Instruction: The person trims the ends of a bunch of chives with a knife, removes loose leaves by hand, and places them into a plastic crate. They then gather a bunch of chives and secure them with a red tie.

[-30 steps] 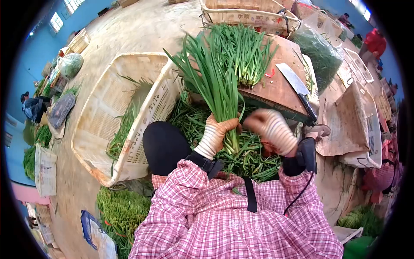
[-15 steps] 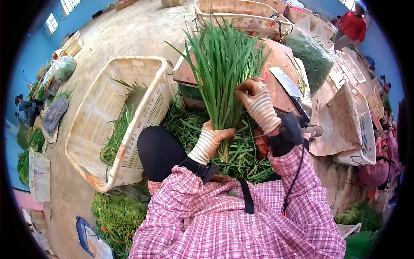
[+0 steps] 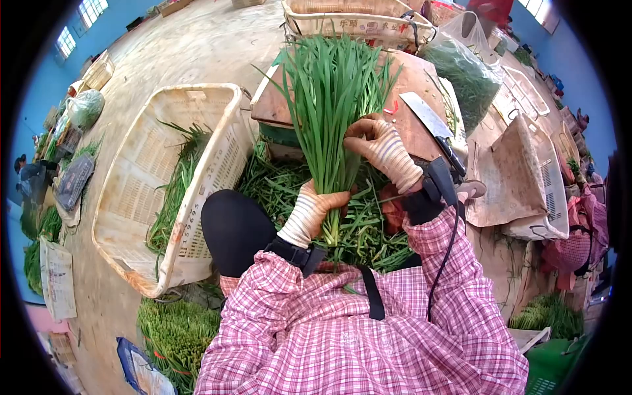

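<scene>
Rising through the middle of the frame, the green bunch [image 3: 322, 145] sits low in the closed left hand [image 3: 316, 205], while the right hand [image 3: 380, 146] bends curled fingers against its right side, hold unclear, between the board's [image 3: 409, 131] lower edge and crate [image 3: 225, 148] at left, with floor [image 3: 191, 46] spreading upper left.

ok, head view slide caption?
Left hand grips long-leaved green bunch, right hand beside it; black-handled steel knife on brown board.

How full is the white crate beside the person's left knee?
The crate is partly filled: loose green stalks lie along its right side in the picture, while much of its inside shows bare.
</scene>
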Motion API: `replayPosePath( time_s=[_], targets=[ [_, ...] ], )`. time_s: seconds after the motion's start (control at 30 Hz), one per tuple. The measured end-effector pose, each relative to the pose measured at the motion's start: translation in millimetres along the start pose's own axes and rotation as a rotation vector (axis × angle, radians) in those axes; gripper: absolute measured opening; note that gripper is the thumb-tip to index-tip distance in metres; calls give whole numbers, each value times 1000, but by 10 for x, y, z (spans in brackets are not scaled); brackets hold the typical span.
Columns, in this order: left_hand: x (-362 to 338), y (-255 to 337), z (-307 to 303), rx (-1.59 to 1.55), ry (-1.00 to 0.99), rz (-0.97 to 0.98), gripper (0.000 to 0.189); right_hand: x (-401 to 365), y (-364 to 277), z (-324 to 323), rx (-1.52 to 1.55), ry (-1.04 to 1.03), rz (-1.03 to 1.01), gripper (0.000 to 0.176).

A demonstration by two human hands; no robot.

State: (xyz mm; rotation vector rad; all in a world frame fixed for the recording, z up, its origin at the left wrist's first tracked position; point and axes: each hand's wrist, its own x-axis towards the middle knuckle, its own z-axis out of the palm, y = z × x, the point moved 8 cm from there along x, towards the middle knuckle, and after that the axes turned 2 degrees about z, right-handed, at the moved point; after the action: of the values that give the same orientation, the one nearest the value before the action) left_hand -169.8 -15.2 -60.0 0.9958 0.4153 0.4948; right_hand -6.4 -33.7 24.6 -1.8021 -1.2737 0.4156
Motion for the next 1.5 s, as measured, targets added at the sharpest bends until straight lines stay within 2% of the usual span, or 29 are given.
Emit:
replayPosePath(
  time_s=[0.03,0.13,0.17,0.27,0.3,0.4,0.43,0.53,0.57,0.67,0.7,0.73,0.8,0.87,0.9,0.93,1.0,1.07,1.13,1.17,1.2,1.23,1.27,1.33,1.37,1.47,1.5],
  targets=[
    [-2,5,-1,6,-3,-7,35,0,49,15,35,14,29,26],
    [-16,-18,15,11,-21,-28,36,-2,169,-15,60,235,49,25],
    [-11,-34,13,5,-30,-29,36,7,240,-35,141,220,110,28],
    [-13,-68,8,-14,-47,-55,37,46,253,-14,91,170,-10,33],
    [-13,-74,14,-19,-55,-68,37,-4,129,-12,-8,100,-38,36],
    [-36,-45,50,-38,-65,-91,36,-11,182,46,139,-42,95,37],
    [-35,-38,58,-69,-78,-86,38,-21,215,58,222,-23,123,31],
    [-31,-73,27,-116,-123,-143,40,-24,406,50,125,240,123,16],
    [-39,-59,24,-124,-121,-118,42,-31,359,-30,-147,444,-79,15],
    [-81,51,50,-136,-126,-57,44,-162,-108,-494,-136,671,-241,16],
    [-50,107,-48,-101,-78,24,46,-147,5,-605,-4,666,-182,18],
    [-27,101,-147,-161,-81,-6,51,-176,145,-726,128,655,-120,20],
    [18,116,-260,-484,-34,35,51,-323,102,-670,-57,351,105,35],
    [75,232,-234,-628,-70,95,47,-491,49,-450,-376,286,-11,40],
    [93,262,-272,-627,-38,137,42,-568,109,-347,-370,239,9,49],
    [140,240,-332,-621,8,177,33,-663,222,-191,24,194,56,57],
    [149,208,-358,-629,4,162,32,-901,366,84,657,172,255,68],
    [157,190,-315,-548,76,205,29,-936,621,524,1130,195,487,76],
    [158,175,-159,-456,146,232,27,-859,348,827,1235,129,370,78],
    [110,195,-118,-453,217,265,23,-839,220,802,1138,127,303,77],
    [96,244,-115,-429,193,284,22,-809,128,777,1041,126,236,75],
    [92,303,-124,-406,169,303,20,-797,166,616,750,205,178,69],
    [91,362,-130,-385,145,326,19,-755,156,474,491,165,116,61],
    [69,366,-157,-365,155,332,20,-753,34,292,421,115,117,53],
    [78,301,-199,-354,171,324,21,-749,-23,218,399,155,126,61],
    [56,311,-134,-365,216,299,25,-732,-228,357,56,-71,-46,79],
    [56,300,-130,-371,218,309,28,-751,-270,424,67,-174,21,86]
  ],
)
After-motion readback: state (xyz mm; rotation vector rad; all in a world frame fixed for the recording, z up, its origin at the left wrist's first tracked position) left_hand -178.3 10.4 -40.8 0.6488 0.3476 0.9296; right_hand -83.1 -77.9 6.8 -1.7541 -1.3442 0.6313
